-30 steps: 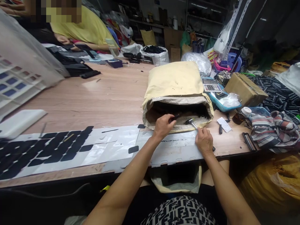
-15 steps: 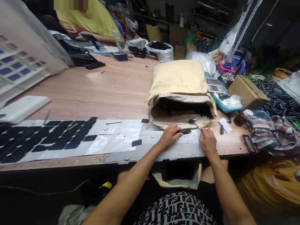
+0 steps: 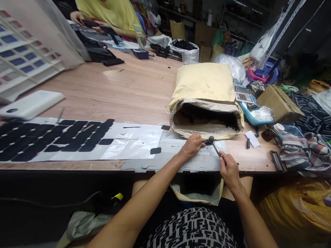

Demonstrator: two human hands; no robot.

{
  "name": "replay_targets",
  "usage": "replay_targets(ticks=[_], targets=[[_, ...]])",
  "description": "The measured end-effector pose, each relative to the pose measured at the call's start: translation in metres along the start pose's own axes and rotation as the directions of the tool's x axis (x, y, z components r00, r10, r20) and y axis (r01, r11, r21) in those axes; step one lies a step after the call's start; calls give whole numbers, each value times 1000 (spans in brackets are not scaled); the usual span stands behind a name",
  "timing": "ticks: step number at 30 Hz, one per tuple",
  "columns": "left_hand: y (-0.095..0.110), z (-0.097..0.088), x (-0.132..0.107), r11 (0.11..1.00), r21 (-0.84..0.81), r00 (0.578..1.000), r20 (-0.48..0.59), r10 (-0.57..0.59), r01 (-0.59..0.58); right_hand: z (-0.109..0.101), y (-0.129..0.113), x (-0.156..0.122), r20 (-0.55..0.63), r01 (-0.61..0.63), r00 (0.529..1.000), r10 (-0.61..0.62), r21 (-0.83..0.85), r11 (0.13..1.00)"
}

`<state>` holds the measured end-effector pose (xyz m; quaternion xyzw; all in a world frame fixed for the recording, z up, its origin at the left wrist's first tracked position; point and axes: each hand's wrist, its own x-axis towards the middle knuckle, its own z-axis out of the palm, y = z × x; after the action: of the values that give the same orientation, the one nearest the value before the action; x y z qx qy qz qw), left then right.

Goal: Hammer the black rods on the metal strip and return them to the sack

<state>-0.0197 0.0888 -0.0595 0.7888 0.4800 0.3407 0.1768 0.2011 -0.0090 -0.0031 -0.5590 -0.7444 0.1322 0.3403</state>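
And there's the left hand [image 3: 193,144], fingers pinched on a slim dark piece [image 3: 206,142] at the grey board [image 3: 165,163], right before the yellow sack [image 3: 204,82] with its gaping mouth! The right hand [image 3: 230,171] grips the hammer [image 3: 215,148] by its handle, head at the piece, perhaps touching; it's too small to be sure.

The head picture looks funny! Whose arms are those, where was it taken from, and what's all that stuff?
There's no machine here: those are a person's bare arms, seen from a camera worn on that person's head, looking forward and down. The left hand holds a thin dark piece; the right hand holds a hammer, its striking end right by that piece. I can't tell if they touch. On the wooden table lie an open yellowish sack and a white sheet with black patches.
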Motion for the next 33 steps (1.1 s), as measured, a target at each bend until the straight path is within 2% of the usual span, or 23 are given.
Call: replay_targets(ticks=[7,11,17,19,21,24,27,30,33], targets=[[1,0,2,999,-38,1000,-13,-13,13,-2,-9,5,1,10,1000,-10,33,999],[1,-1,2,998,-64,1000,-9,-22,21,5,-15,5,43,24,999,-25,26,999],[0,0,4,997,-66,999,-2,-39,39,5,-3,17,9,19,1000,-19,-9,1000],[0,-1,4,997,-69,999,-6,-42,42,3,6,31,-40,19,999,-22,-68,997],[2,-2,3,997,-60,999,-9,-38,37,3,15,46,-94,-3,995,-16,-197,980],[5,-3,1,999,-35,1000,-11,-17,16,9,29,62,-117,-44,993,-8,-428,903],[7,-4,-1,1000,-14,1000,-5,10,-10,18,37,67,-90,-20,995,-39,-581,813],[7,-7,1,1000,1,999,26,27,-27,25,39,65,-81,-3,995,-65,-647,763],[12,-17,-1,1000,-15,995,98,18,-17,27,37,63,-82,-10,995,-59,-657,754]])
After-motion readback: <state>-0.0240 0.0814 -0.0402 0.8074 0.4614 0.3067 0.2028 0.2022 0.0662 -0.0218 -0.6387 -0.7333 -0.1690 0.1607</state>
